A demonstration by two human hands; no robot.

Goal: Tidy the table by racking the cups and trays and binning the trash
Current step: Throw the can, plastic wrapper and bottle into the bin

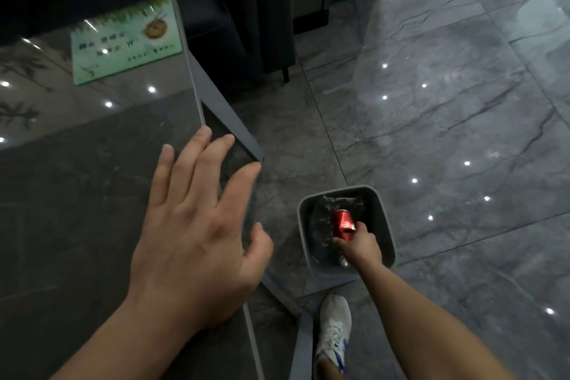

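Observation:
My right hand reaches down over a small grey trash bin on the floor and is shut on a crushed red can, held just above the bin's opening. Clear crumpled plastic lines the inside of the bin under the can. My left hand hovers flat over the dark glossy table, fingers spread, holding nothing, near the table's right corner.
A green acrylic sign stands at the table's far edge. The table's grey frame edge runs diagonally beside the bin. Glossy grey marble floor spreads to the right. My white shoe stands just below the bin.

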